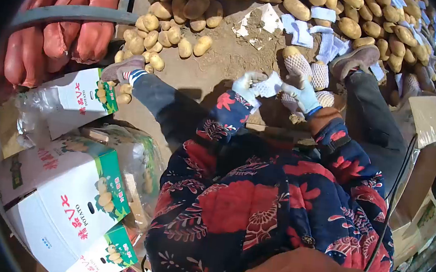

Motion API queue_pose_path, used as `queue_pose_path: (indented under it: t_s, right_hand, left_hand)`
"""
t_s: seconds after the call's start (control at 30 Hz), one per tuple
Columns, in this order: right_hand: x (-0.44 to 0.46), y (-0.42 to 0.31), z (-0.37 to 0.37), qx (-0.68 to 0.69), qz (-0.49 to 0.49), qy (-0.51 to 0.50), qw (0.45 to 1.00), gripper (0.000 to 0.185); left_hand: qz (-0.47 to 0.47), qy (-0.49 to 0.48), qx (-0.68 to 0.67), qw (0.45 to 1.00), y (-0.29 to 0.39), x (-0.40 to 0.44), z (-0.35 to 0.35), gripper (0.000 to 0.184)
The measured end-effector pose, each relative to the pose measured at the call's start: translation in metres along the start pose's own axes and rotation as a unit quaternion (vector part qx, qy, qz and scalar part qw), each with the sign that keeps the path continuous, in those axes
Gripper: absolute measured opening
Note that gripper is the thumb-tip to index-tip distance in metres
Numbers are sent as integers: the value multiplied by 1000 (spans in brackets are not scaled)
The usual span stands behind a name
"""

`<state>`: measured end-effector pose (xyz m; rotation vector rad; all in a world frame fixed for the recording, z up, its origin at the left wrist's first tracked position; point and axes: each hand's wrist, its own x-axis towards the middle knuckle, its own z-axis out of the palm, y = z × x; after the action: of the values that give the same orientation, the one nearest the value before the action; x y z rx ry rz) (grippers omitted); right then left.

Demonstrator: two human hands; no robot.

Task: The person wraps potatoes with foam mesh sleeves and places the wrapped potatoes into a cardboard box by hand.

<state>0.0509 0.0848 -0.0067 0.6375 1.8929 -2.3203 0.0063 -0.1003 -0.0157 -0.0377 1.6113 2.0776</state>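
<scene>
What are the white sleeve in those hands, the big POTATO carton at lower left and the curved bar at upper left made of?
White sleeve: probably soft plastic foam, matte; the wrapped potatoes nearby show similar white mesh. POTATO carton: likely cardboard with a smooth printed face, judging by its flat panels and folded edges. Curved bar: dull grey, perhaps metal or plastic; its look leaves that open.

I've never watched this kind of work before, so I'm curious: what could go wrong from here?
The white netting between the left hand and the right hand might tear if pulled too hard. The loose potatoes near the left shoe could roll away if that foot shifts. The wrapped potatoes close by the right hand might get bumped.
</scene>
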Motion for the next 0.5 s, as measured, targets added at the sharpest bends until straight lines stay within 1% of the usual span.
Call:
queue_pose_path:
  t_s: [0.03, 0.07, 0.1, 0.13, 0.17, 0.23, 0.27, 0.3, 0.33, 0.37, 0.4, 0.43, 0.47, 0.5]
  right_hand:
    - [-1, -2, -3, 2, -2, 0, 1000, 45]
    - [-1, -4, -9, 42, 99, -66, 992, 38]
    - [-3, -5, -12, 80, 198, -132, 968, 32]
    - [-5, -5, -10, 82, 184, -128, 971, 18]
    - [-6, -6, -9, 84, 181, -129, 971, 18]
    - [-6, -11, -9, 214, 153, -150, 953, 17]
    - [-8, -17, -8, 276, 145, -167, 935, 17]
    - [-10, -24, -7, 276, 143, -168, 935, 17]
    - [-13, -35, -4, 292, 130, -199, 926, 18]
    - [-13, -42, -1, 306, 118, -233, 916, 20]
    - [-8, -25, -3, 325, 122, -238, 907, 21]
    - [-4, -20, -3, 292, 106, -233, 922, 22]
    - [-4, -17, -4, 222, 81, -210, 949, 23]
    - [-7, -21, -2, 152, 55, -186, 969, 23]
  left_hand:
    - [-22, -23, 2, 999, 8, -4, 6, 24]
    - [-44, -46, 5, 998, 18, -8, 13, 23]
    - [-12, -70, 107, 992, 30, -15, 18, 24]
    - [-10, -70, 110, 991, 35, -18, 19, 24]
    - [-20, -75, 115, 990, 39, -21, 21, 27]
    - [-30, -81, 122, 989, 41, -20, 23, 29]
    - [-32, -74, -28, 996, 38, -19, 21, 31]
    - [-34, -65, -179, 981, 36, -17, 19, 32]
    - [-94, -36, -250, 963, 35, -13, 13, 29]
    - [-92, -34, -250, 963, 30, -12, 13, 29]
    - [-125, -33, -265, 955, 29, -11, 19, 29]
    - [-157, -30, -279, 947, 25, -9, 26, 29]
    - [-205, -93, -391, 892, -9, 9, 21, 30]
    - [-247, -156, -495, 818, -41, 25, 10, 30]
